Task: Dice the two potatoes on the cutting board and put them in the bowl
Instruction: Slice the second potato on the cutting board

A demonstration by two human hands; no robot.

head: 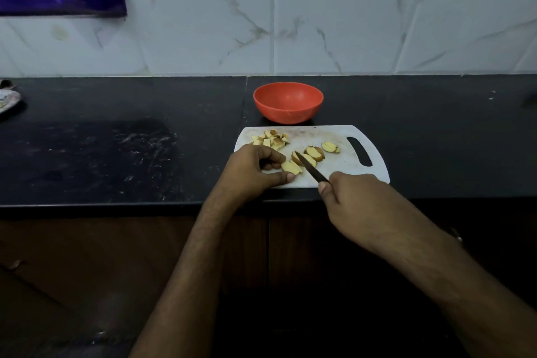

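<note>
**Potato slices under the knife**

Black worktop [122, 154] below marbled white tiles carries a white cutting board [348, 166] with an empty orange bowl [288, 102] just behind it. Left hand [255, 167] pinches potato slices [292, 167] at the board's near edge; right hand [357, 197] grips a black knife [309, 167], blade on the slices. Diced potato [271, 138] lies heaped at the board's far left corner
</note>
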